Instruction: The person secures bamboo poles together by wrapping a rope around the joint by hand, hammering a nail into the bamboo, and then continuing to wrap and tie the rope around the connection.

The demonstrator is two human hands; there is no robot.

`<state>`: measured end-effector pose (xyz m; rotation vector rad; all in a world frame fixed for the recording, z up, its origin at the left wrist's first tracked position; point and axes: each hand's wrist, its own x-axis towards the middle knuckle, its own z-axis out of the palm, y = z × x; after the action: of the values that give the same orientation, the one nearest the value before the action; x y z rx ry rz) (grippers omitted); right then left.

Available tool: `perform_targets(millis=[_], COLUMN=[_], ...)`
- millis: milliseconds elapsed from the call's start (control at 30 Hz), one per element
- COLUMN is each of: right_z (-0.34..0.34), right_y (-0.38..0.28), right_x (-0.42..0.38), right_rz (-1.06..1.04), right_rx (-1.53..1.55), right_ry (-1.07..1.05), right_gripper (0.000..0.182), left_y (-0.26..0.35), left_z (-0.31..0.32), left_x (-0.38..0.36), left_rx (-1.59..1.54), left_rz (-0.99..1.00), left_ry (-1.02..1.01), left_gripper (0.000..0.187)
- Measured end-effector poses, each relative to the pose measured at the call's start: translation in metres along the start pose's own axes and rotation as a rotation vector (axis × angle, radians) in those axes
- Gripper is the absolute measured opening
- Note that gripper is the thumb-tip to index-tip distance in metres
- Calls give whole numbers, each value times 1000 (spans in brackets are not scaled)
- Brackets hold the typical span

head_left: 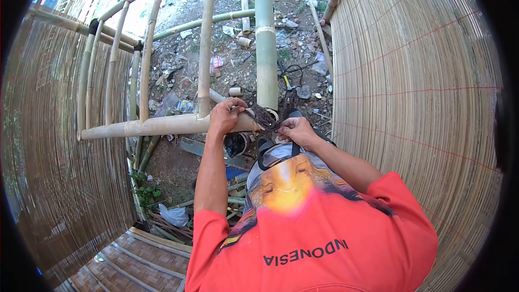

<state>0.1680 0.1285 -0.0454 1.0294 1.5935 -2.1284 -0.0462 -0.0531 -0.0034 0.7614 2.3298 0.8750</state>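
- to your right, a big curved bamboo slat wall (421,103) fills the whole side of the view, thin red lines running across it.
- to your left, a darker slat panel (59,146) curves down toward a slatted floor section (140,262) below you.
- dead ahead, a thick green upright bamboo pole (265,38) stands up from the joint, with thinner poles beside it forming a frame.
- across the middle, a pale horizontal bamboo pole (162,125) runs from the left panel to meet that upright.
- far below, littered ground (227,59) with offcuts and scraps shows through the frame.
- your left hand (226,116) is wrapped over the top of the horizontal pole, fingers closed around it just beside the joint.
- your right hand (294,128) is pinched shut on the dark lashing cord (266,119), which is wound around the spot where the two poles meet, right between your hands.
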Motion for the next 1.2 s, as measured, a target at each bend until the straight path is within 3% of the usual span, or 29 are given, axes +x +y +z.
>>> perform_targets(millis=[200,433,533,633,767,900,967,1000,1200], right_z=[0,-8,-11,-7,9,1,-7,-10,-33], right_y=[-3,-4,-5,-18,-24,-7,-1,-1,27], right_x=[-1,-8,-13,-25,-29,-24,-25,-28,-10], right_rz=[-17,-28,-55,-155,-274,-247,-211,-198,-151], right_rx=[-39,-60,68,-101,-275,-316,-365,-398,-367], right_ry=[4,19,139,203,152,162,140,140,324], right_gripper=[20,20,28,31,44,48,50,51,52], left_y=[1,13,9,-2,3,-5,-1,2,3], left_z=[2,8,11,32,92,136,132,132,80], left_x=[-2,-57,-113,-159,-202,-219,-219,-217,-190], left_rx=[24,-125,-227,-335,-724,-598,-519,-419,-199], left_rz=[-21,123,54,-106,-294,-240,-288,-185,-85], left_ry=[2,228,206,199,235,334,369,491,564], left_gripper=[16,11,12,13,20,19,18,15,15])
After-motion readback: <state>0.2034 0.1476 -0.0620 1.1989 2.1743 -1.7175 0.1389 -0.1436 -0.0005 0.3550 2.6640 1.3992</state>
